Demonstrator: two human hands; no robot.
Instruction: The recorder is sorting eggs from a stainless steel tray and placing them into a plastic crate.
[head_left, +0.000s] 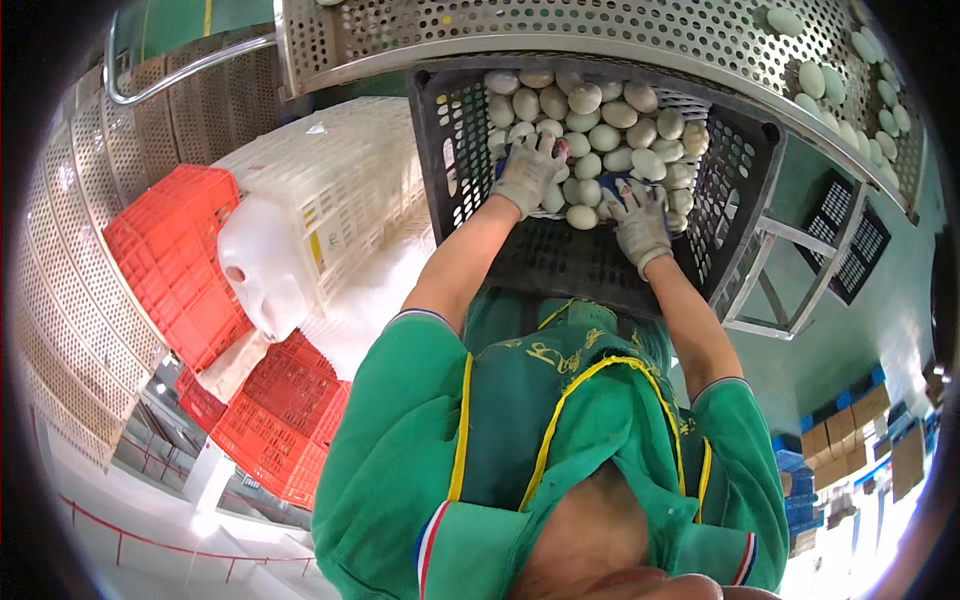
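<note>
Many pale green and cream eggs (604, 138) lie piled in a black perforated plastic crate (570, 259) in front of me. My left hand (529, 172), in a pale grey work glove with blue parts, reaches over the near left of the pile, fingers spread on the eggs. A reddish mark shows at its fingertips. Gloved the same way, my right hand (640, 219) rests on the eggs at the near right, palm down. Both palms are hidden, so whether either hand grips an egg does not show.
Beyond the crate runs a perforated metal table (540, 28), with loose eggs (821, 84) on its right part. White plastic crates (352, 157), a white jug (264, 262) and red crates (176, 262) stand at left. A metal frame (802, 244) is at right, near another black crate (851, 236).
</note>
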